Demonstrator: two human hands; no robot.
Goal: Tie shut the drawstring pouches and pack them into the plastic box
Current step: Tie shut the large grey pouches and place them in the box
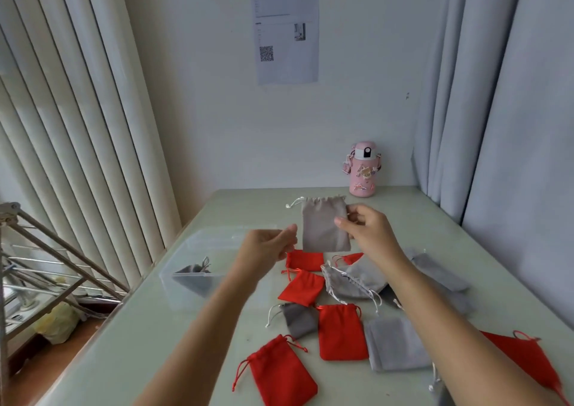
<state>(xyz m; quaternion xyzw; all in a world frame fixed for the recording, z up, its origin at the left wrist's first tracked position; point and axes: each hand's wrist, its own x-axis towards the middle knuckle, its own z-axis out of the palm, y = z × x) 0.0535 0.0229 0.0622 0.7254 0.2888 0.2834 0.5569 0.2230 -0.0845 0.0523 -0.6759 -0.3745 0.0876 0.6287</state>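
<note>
Right hand [363,228] holds grey pouch [323,227] upright, mouth pointing up.

Print on the white paper wall sheet [287,30]: too small to read. Right hand [363,225] covers the pale grey fabric drawstring pouch [323,228] along its right edge, and the forearm hides part of the grey velvet pouch heap [351,278]. Flat red fabric pouch [525,359] runs off bottom right.

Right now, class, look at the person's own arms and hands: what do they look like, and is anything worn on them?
The left forearm and right forearm are bare, and no sleeve reaches into view. The left hand and right hand wear no gloves. No watch, bracelet, ring or marking shows on either.
</note>
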